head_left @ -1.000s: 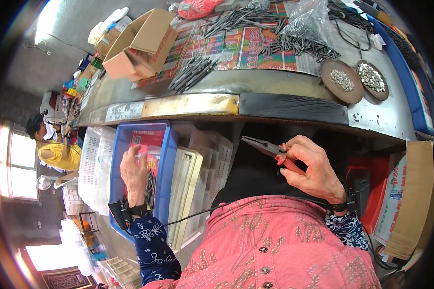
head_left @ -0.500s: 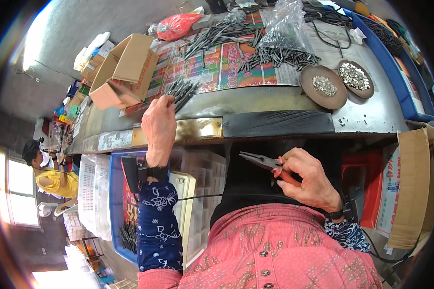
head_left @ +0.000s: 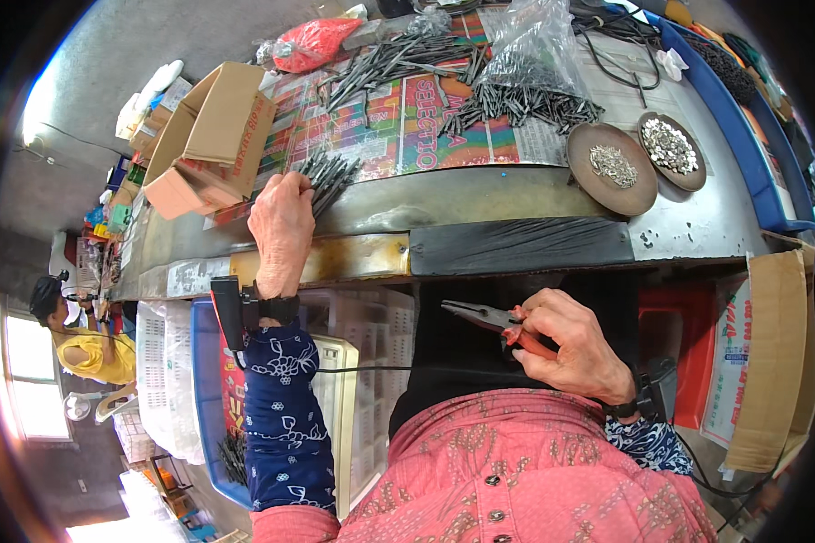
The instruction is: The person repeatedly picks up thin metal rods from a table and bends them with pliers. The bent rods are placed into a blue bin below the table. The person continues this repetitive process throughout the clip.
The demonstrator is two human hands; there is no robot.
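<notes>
My left hand (head_left: 282,219) reaches over the table edge, its fingers bent and pressed together at the near end of a small heap of dark thin rods (head_left: 337,181). Which rods lie between the fingertips is partly hidden. Over my lap, my right hand (head_left: 578,348) is closed round the red handles of a pair of pliers (head_left: 484,314). The metal jaws point left and stand slightly apart, with nothing seen between them.
A cardboard box (head_left: 231,127) stands left of the heap. Toward the back lie more dark rods (head_left: 398,68), a red bag (head_left: 312,45) and a clear plastic bag (head_left: 534,54). Two brown dishes (head_left: 598,195) hold small metal pieces. A blue bin (head_left: 210,398) sits below; a person in yellow (head_left: 104,353) is far left.
My view has shifted slightly, so the table and box appear further left. My left hand stays at the small heap of rods; my right hand still holds the pliers over my lap.
</notes>
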